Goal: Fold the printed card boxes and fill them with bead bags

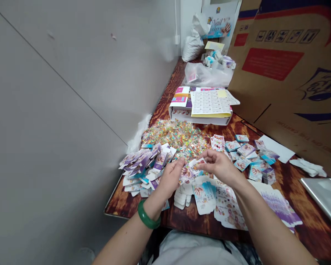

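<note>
My left hand, with a green bangle on its wrist, and my right hand meet over the table's near middle. Both pinch a small printed carton, still unfolded or half folded. Under my hands lie flat white carton blanks and printed sticker sheets. Just beyond my fingers spreads a heap of small colourful clear packets.
A pile of purple flat cartons lies at left, folded teal boxes at right. A white tray of sheets sits further back, then plastic bags. Big cardboard boxes stand right; a grey wall runs along the left.
</note>
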